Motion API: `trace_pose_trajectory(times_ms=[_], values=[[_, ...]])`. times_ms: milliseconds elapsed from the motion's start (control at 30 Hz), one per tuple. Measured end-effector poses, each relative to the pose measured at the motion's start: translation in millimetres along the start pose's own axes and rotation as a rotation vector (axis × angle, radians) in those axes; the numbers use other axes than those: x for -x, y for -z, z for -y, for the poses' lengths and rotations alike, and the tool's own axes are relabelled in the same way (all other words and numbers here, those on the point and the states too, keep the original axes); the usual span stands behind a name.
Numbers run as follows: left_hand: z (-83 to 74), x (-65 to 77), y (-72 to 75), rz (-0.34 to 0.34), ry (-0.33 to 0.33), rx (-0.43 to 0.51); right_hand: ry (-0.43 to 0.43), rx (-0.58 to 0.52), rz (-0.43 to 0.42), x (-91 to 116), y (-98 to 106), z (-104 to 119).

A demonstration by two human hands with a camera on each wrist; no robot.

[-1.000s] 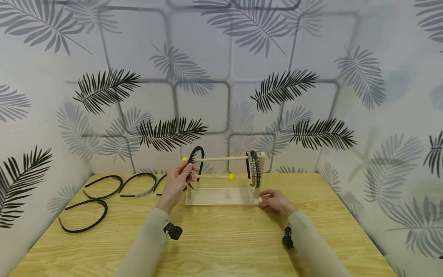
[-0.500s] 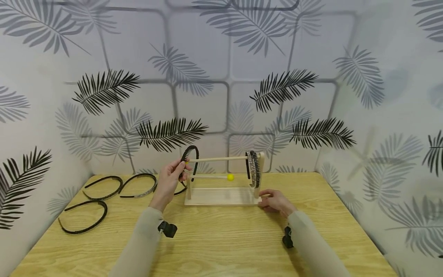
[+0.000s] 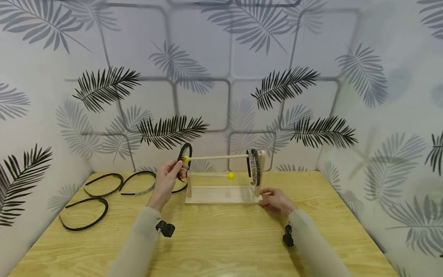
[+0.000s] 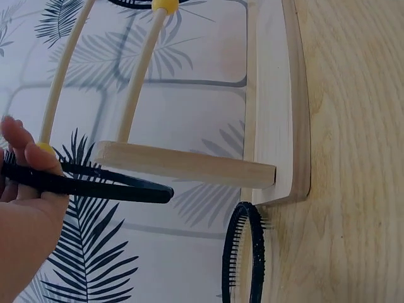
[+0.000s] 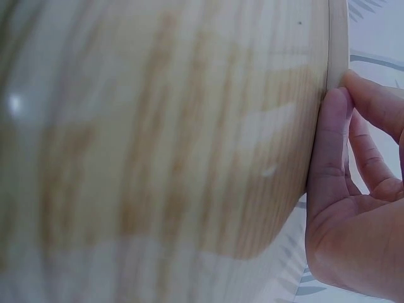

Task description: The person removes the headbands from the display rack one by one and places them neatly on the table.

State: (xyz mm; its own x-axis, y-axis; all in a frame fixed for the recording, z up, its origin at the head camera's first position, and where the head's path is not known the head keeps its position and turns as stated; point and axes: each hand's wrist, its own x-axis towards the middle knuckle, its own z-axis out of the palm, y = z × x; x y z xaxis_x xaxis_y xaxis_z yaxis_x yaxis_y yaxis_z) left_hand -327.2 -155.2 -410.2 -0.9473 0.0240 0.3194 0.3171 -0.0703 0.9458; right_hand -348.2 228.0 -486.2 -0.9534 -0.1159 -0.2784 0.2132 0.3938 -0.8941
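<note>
My left hand pinches a black toothed headband at the left tip of the wooden stand's upper rod. A yellow ball caps that tip and shows between the headband's two arms. In the left wrist view, the held headband crosses my fingers, close to the yellow ball. My right hand holds the right end of the stand's base; in the right wrist view, thumb and forefinger meet at the wooden edge. Several headbands, black and glittery, hang at the upper rod's right end.
A lower rod extends right from the left post and ends in another yellow ball. On the table's left lie black headbands and a glittery one. Another headband lies beside the stand's left end.
My left hand has drawn the headband leftward along the upper rod to its yellow-capped tip. My right hand has stayed at the base's right end.
</note>
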Motion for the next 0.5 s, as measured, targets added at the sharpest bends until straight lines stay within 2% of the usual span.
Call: trace_pose_trajectory(times_ms=[133, 367, 500], values=[[-3.8, -0.1, 6.0, 0.035, -0.003, 0.018, -0.003, 0.0, -0.011, -1, 2, 2], [-5.0, 6.9, 19.0, 0.072, 0.026, 0.039, -0.001, -0.009, -0.006, -3, 1, 1], [-4.9, 10.4, 22.7, 0.106, 0.045, 0.08, 0.001, -0.005, -0.004, -4, 1, -1]])
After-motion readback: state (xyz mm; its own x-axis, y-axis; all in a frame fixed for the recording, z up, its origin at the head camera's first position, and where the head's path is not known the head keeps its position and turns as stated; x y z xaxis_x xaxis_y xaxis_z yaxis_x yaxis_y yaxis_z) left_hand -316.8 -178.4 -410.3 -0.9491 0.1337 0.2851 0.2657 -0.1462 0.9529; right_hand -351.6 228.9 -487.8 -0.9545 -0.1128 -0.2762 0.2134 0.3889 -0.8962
